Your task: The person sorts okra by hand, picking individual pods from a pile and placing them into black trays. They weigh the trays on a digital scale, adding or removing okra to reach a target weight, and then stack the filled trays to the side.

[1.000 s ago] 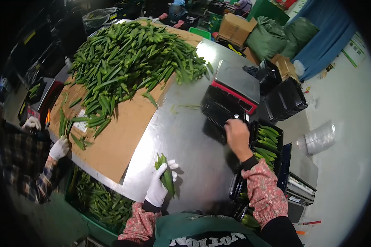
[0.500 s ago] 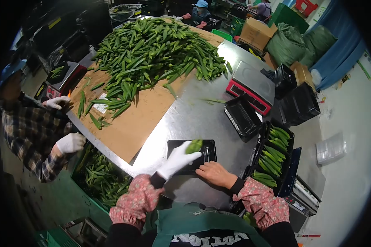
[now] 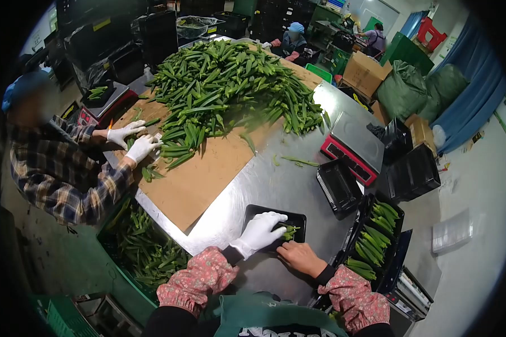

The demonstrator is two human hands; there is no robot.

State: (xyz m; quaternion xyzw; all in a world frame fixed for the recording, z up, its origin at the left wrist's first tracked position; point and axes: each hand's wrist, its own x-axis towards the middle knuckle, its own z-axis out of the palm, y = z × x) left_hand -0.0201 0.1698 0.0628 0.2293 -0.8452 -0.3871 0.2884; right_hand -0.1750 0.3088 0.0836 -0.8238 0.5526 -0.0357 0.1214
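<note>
Precariously, the gloved left hand [image 3: 260,231], fingers apart, presses okra pods [image 3: 289,230] into a black tray [image 3: 264,212] near the steel bench's [image 3: 272,180] front edge, bare right hand [image 3: 301,258] at its rim, grip unclear; a slip could tip the light tray off.
</note>
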